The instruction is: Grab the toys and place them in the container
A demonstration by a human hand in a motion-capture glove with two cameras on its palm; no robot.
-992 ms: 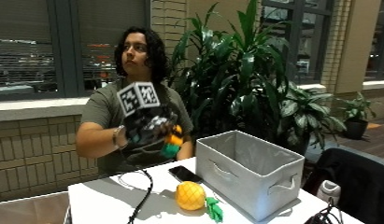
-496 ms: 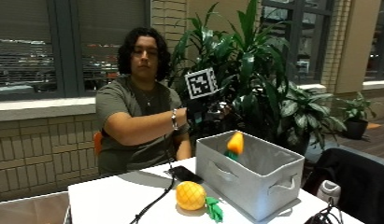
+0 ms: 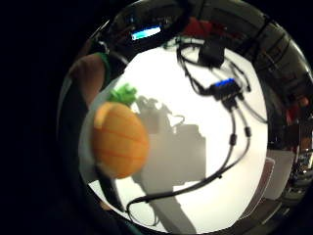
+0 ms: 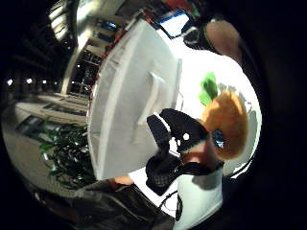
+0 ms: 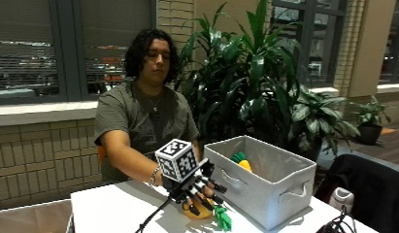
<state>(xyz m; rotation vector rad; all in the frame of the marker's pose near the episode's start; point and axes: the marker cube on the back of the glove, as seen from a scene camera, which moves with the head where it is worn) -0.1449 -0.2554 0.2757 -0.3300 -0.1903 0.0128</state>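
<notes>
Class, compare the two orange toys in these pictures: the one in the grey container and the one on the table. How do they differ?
The toy in the container lies inside the grey container, untouched, only partly visible above the rim. The toy on the table rests on the white table beside the container, under the gloved right hand, whose fingers reach down over it. Whether they grip it yet is unclear. Both are orange with green leafy tops.

A large leafy potted plant [image 5: 251,82] stands behind the white table [image 5: 115,208], with a brick wall [image 5: 37,145] and windows [image 5: 31,48] beyond it.
</notes>
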